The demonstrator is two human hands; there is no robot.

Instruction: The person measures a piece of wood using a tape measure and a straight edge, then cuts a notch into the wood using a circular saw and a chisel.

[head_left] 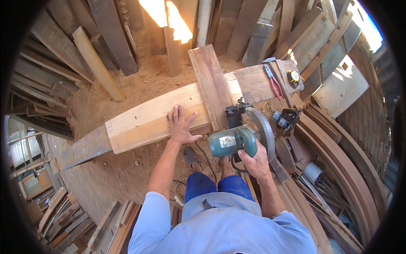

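My left hand lies flat with fingers spread on a pale, curved wooden panel. The panel rests on a long dark plank. Across its right part lies a reddish-brown board. In my right hand is the rear handle of a green circular saw, fingers wrapped round it. The saw's base sits by the near end of the brown board, at the panel's right end. Its blade guard faces right; the blade's cutting edge is hidden.
On the plank's right end lie red-handled pliers, a hammer and a yellow-black tape measure. Another black power tool stands right of the saw. A cord hangs near my feet. Sawdust and stacked boards surround the bench.
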